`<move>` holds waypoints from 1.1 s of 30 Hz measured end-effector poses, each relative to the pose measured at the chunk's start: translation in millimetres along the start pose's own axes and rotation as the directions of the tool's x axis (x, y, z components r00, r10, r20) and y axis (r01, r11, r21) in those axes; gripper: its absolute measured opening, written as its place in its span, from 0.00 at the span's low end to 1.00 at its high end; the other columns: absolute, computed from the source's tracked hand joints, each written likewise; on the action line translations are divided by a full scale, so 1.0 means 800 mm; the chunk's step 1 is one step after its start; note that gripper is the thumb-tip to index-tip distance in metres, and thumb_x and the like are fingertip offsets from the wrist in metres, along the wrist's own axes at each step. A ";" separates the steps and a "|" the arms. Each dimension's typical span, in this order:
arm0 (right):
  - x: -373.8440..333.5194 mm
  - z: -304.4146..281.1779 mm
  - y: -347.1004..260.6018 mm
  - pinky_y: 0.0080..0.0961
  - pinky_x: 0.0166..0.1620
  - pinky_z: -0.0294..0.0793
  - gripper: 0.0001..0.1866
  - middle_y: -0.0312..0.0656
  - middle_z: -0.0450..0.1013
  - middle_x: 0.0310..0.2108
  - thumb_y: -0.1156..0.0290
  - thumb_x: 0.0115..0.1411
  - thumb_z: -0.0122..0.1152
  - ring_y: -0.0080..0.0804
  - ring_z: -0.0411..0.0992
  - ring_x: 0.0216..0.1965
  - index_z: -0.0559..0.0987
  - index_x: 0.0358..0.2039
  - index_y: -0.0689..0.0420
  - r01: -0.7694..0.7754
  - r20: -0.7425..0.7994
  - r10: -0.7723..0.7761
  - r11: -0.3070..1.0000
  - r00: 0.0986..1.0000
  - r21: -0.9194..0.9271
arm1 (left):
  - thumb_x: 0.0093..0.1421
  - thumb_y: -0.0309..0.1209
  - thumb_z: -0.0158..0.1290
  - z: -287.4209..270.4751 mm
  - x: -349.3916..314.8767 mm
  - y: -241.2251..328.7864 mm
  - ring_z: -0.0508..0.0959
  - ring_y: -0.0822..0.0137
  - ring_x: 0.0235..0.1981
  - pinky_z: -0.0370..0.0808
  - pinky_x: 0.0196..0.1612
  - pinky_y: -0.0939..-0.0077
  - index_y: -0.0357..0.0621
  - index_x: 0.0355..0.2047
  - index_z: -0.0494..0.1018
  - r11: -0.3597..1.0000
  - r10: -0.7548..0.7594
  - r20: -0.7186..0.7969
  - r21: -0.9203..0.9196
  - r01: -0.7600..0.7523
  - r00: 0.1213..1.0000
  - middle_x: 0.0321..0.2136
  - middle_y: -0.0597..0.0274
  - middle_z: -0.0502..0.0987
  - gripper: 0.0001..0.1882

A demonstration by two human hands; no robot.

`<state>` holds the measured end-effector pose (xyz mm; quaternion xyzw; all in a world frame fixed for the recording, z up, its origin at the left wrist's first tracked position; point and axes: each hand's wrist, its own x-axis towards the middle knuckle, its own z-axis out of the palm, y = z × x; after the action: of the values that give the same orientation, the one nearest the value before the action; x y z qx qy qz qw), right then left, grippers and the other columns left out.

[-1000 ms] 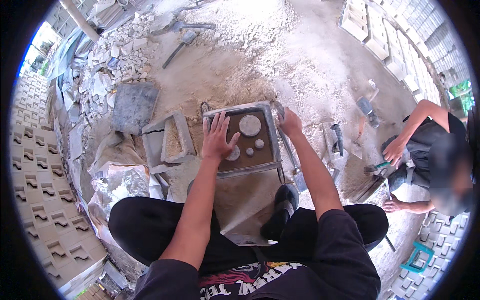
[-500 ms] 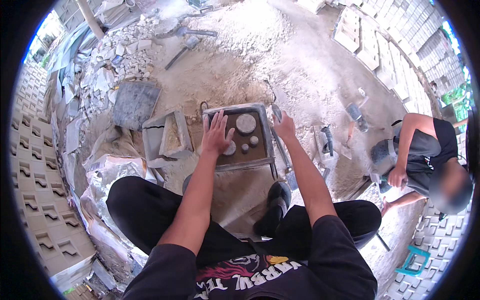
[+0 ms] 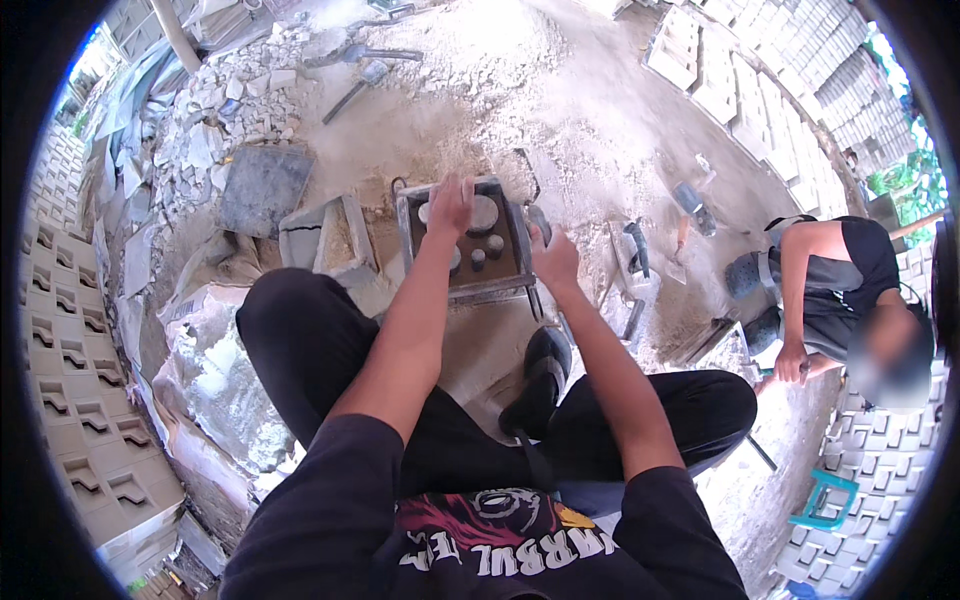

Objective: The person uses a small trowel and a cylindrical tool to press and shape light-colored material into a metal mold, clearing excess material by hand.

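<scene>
A shallow square mould frame (image 3: 462,292) lies on the ground before me, with brown material inside. In it sit a large pale disc (image 3: 483,214) and several smaller ones, among them a small disc (image 3: 495,243). My left hand (image 3: 454,205) is over the far left part of the frame, beside the large disc; its fingers are foreshortened and blurred. Just right of the frame, my right hand (image 3: 554,256) is closed around a long grey tool (image 3: 539,218). The hand hides part of the tool, so its kind is unclear.
Left of the frame lie a divided concrete box (image 3: 345,240) and a dark square plate (image 3: 265,190). A hammer (image 3: 352,94) rests near rubble (image 3: 250,110). To the right are a trowel (image 3: 678,262) and a crouching person (image 3: 805,270). Patterned blocks (image 3: 80,350) line the left.
My left hand has gone from lying spread at the frame's left side to its far part, uncovering smaller discs. My right hand has shifted slightly in the view. The view itself has moved a little.
</scene>
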<state>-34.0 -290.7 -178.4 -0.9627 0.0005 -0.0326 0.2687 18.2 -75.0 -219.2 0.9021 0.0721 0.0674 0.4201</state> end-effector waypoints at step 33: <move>0.116 0.051 0.093 0.49 0.49 0.69 0.32 0.67 0.71 0.42 0.46 0.62 0.45 0.62 0.71 0.46 0.73 0.45 0.67 -0.250 0.119 0.269 0.955 0.956 -0.157 | 0.66 0.48 0.38 0.046 -0.045 0.010 0.53 0.58 0.67 0.43 0.67 0.48 0.40 0.61 0.58 0.909 0.284 0.005 0.317 -0.271 0.959 0.63 0.53 0.57 0.30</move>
<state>62.8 -335.3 -246.0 -0.9707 0.1107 0.0702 0.2015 -9.8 -114.4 -238.5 0.9568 -0.0381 0.1327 0.2558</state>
